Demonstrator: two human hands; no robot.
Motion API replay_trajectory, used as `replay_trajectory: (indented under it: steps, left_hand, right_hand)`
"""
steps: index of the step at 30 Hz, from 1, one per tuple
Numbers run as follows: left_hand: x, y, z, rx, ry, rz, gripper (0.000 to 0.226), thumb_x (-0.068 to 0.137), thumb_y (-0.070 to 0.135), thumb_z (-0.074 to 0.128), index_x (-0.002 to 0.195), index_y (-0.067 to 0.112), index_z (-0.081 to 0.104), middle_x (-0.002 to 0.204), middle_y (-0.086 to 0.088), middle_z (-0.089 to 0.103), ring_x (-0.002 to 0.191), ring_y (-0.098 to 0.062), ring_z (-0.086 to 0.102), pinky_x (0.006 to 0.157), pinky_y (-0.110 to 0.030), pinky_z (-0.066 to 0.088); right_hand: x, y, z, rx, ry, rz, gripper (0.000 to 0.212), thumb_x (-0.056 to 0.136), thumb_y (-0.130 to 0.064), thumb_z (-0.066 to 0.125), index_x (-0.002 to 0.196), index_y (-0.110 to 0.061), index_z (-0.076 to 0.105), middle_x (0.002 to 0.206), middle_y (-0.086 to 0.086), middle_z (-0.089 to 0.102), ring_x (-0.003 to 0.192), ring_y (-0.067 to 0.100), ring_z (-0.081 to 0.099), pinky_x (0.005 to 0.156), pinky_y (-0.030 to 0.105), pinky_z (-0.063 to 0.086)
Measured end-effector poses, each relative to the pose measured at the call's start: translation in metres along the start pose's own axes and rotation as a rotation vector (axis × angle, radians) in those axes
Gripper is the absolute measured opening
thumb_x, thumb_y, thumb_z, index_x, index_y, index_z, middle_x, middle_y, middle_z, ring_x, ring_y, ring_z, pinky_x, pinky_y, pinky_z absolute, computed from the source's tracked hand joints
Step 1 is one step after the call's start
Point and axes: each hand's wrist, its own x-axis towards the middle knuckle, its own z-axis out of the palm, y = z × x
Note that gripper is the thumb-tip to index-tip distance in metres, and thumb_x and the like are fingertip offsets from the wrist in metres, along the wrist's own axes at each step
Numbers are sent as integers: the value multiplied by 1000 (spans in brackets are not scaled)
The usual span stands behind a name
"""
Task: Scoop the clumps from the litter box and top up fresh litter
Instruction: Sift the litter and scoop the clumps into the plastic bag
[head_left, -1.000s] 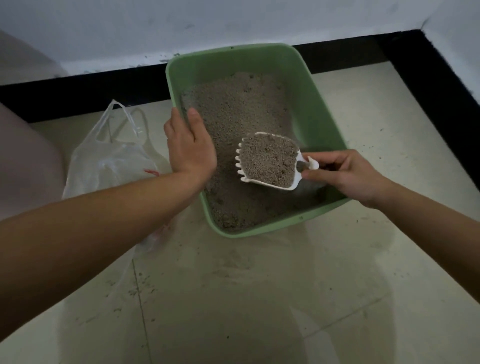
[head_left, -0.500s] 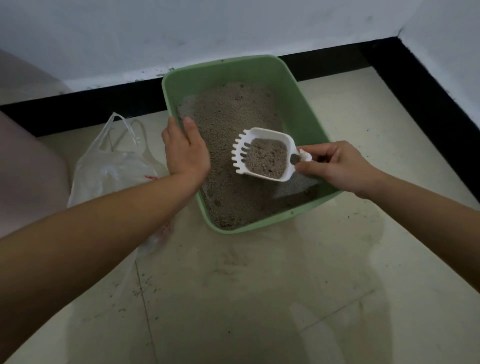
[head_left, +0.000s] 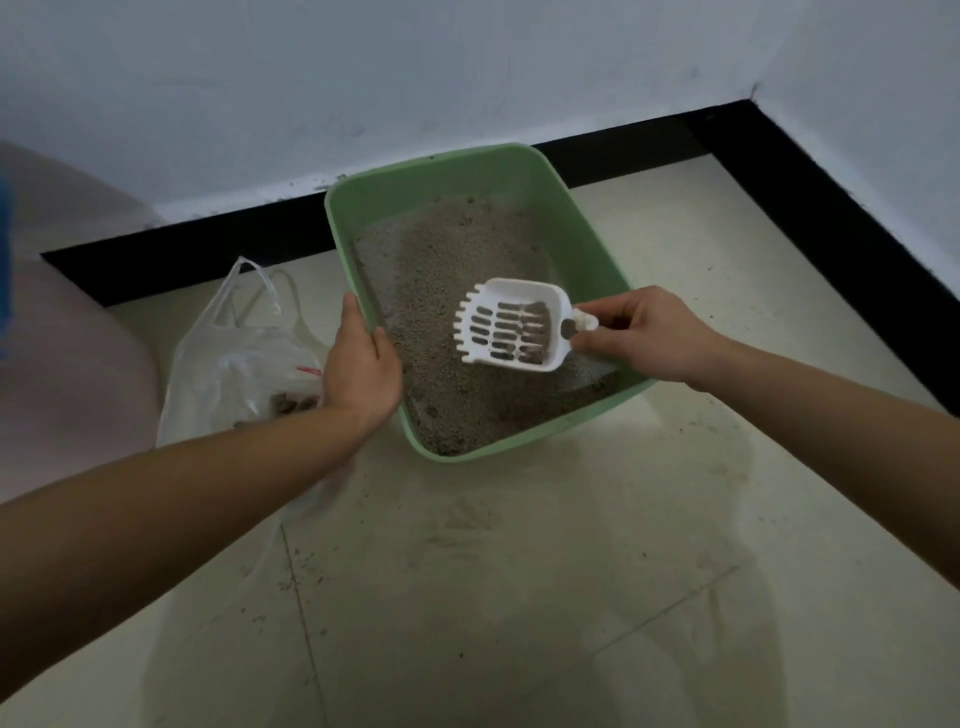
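Note:
A green litter box (head_left: 582, 228) stands on the floor against the wall, filled with grey litter (head_left: 441, 270). My left hand (head_left: 361, 369) grips its left rim. My right hand (head_left: 644, 332) pinches the short handle of a white slotted scoop (head_left: 511, 325), held level above the litter in the box. The scoop is nearly bare, its slots showing, with a little dark material near the handle end.
A clear plastic bag (head_left: 244, 358) with dark clumps inside lies on the floor left of the box. Scattered litter grains dot the pale tiles (head_left: 467, 571). A black skirting (head_left: 831, 218) runs along the white walls. A pinkish rounded object (head_left: 67, 364) is at far left.
The scoop went from heaped with litter to almost bare as the grains sifted through its slots. My left hand stayed on the box's rim.

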Motion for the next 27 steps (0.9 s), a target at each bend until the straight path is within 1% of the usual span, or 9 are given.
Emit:
replay_trajectory:
  steps: [2, 6, 9, 10, 13, 17, 21, 24, 27]
  left_hand:
    - [3, -2, -5, 26, -24, 18, 56, 102, 29, 33, 154, 17, 17, 147, -11, 47, 124, -35, 52, 102, -47, 45]
    - [2, 2, -14, 59, -72, 3, 57, 104, 28, 34, 156, 15, 13, 145, -12, 48, 122, -35, 54, 98, -39, 44]
    - [2, 3, -21, 51, -90, 13, 54, 103, 27, 36, 154, 15, 22, 138, -13, 55, 121, -33, 54, 96, -37, 44]
    - [2, 2, -23, 46, -91, 11, 53, 103, 26, 37, 153, 15, 25, 139, -13, 54, 124, -33, 52, 98, -36, 43]
    - [4, -1, -29, 38, -118, -44, 52, 102, 24, 35, 154, 17, 27, 147, -11, 46, 131, -33, 47, 109, -39, 39]
    - [4, -3, -33, -36, -149, -79, 54, 98, 25, 33, 152, 23, 29, 142, -9, 52, 122, -37, 54, 103, -50, 46]
    - [3, -3, -36, -123, -186, -108, 53, 99, 26, 35, 152, 24, 29, 141, -6, 52, 105, -28, 63, 76, -37, 56]
    - [4, -3, -41, -138, -242, -118, 52, 102, 24, 36, 153, 24, 27, 134, -6, 57, 99, -25, 65, 78, -40, 57]
    - [13, -5, -54, -143, -281, -114, 46, 103, 23, 39, 148, 21, 38, 134, -6, 57, 107, -23, 62, 80, -31, 51]
  right_hand:
    - [-1, 0, 1, -16, 13, -4, 22, 88, -35, 72, 109, -40, 74, 59, -5, 55, 47, 6, 36, 51, 22, 35]
    - [-4, -4, 6, -40, -3, -29, 23, 88, -33, 73, 111, -39, 73, 53, -12, 55, 45, 3, 37, 47, 16, 35]
    - [-5, -6, 12, -104, -54, -73, 21, 90, -38, 70, 111, -37, 74, 61, -1, 64, 43, 2, 41, 44, 14, 36]
    - [-4, -6, 15, -137, -65, -89, 21, 90, -40, 69, 111, -38, 74, 62, 3, 64, 43, 2, 40, 45, 16, 36]
    - [-5, -8, 27, -219, -88, -136, 22, 91, -42, 67, 112, -39, 72, 63, -7, 66, 44, 3, 42, 48, 22, 38]
    - [-6, -9, 42, -335, -193, -211, 28, 93, -42, 64, 120, -38, 69, 85, 3, 76, 63, 17, 64, 60, 32, 51]
    - [-3, -11, 41, -261, -162, -208, 25, 92, -37, 67, 117, -36, 71, 72, -3, 71, 48, 0, 47, 50, 15, 36]
    - [-2, -14, 41, -249, -182, -189, 26, 91, -37, 68, 117, -37, 71, 71, -1, 70, 50, 1, 45, 53, 20, 38]
    - [1, -14, 43, -244, -160, -176, 26, 91, -42, 66, 116, -38, 72, 77, 5, 73, 52, 6, 47, 54, 25, 39]
